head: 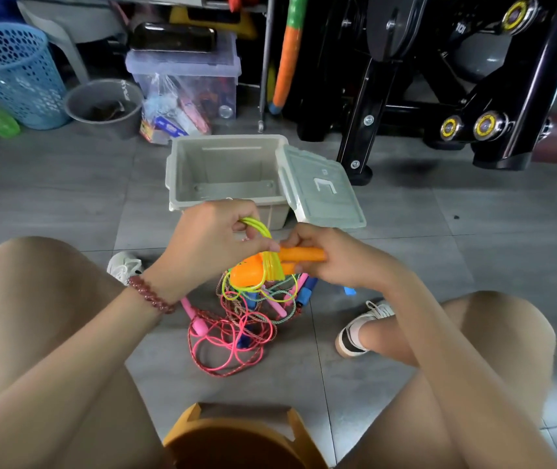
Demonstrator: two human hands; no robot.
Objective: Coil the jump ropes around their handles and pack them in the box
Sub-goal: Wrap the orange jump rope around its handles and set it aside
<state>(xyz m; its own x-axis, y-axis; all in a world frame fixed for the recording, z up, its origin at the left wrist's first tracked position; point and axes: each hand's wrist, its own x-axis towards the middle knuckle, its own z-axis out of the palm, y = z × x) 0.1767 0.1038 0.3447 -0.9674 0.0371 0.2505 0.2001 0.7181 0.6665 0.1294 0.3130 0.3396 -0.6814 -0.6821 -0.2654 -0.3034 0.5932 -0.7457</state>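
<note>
My right hand (329, 257) grips two orange handles (302, 254) held side by side. Several turns of yellow-green rope (272, 267) wrap around them. My left hand (217, 236) pinches a loop of that yellow-green rope (253, 225) just above the handles. Below my hands a tangle of jump ropes (239, 319) lies on the floor: pink rope, a pink handle (194, 316), blue handles (305, 292) and a braided cord. The grey box (226, 174) stands open beyond my hands, nothing inside, with its lid (321, 189) leaning at its right side.
A blue basket (13, 72), a grey bucket (104, 104) and a clear storage bin (185, 86) stand at the back left. Black exercise equipment (456, 79) fills the back right. I sit on an orange stool (243, 438), knees and shoes either side of the rope pile.
</note>
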